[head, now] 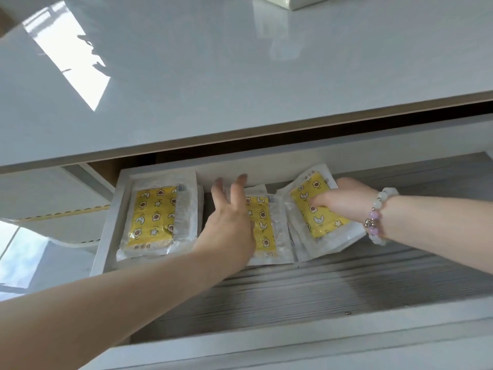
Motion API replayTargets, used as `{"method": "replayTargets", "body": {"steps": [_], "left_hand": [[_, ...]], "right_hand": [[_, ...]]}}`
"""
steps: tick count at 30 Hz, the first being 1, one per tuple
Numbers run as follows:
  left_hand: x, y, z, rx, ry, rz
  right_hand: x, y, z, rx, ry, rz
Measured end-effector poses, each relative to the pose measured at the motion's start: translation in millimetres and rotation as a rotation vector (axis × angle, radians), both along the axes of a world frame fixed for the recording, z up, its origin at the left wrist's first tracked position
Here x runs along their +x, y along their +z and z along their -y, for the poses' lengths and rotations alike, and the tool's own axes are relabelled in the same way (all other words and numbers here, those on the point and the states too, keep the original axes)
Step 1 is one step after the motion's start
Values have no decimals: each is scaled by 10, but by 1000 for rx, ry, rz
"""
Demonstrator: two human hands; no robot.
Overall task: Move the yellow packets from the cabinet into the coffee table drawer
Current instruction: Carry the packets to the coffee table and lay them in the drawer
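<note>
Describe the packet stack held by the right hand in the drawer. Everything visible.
The right stack is several flat clear-plastic packets with white borders; the top one shows a yellow insert printed with moons, stars and flowers. It lies askew, near edges fanned out on the drawer's grey ribbed floor. The right hand grips its far end, fingers curled onto the yellow face.

open drawer (346, 284), grey wood-grain floor, white walls. three lots of yellow star-and-moon packets in clear wrap lie in its left part, side by side: left stack (153, 217) flat against the left wall, middle packet (262, 231) flat just beside it, right stack (317, 212) skewed, touching the middle one's edge. glossy white tabletop (240, 76) above, white object (293, 2) at its far edge.
</note>
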State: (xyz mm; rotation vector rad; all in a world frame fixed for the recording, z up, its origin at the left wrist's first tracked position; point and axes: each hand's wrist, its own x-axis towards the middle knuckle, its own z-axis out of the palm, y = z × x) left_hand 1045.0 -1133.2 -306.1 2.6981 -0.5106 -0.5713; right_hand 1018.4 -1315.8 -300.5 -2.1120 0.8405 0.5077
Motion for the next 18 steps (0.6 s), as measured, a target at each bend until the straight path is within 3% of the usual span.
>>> {"method": "replayTargets", "body": {"steps": [10, 15, 18], "left_hand": [[11, 165, 8, 651, -575, 318], [-34, 112, 126, 624, -665, 445], [-47, 69, 169, 634, -762, 397]], "right_hand": [[-124, 10, 14, -355, 150, 23], [-160, -6, 31, -329, 140, 27], [-148, 4, 27, -309, 129, 11]]}}
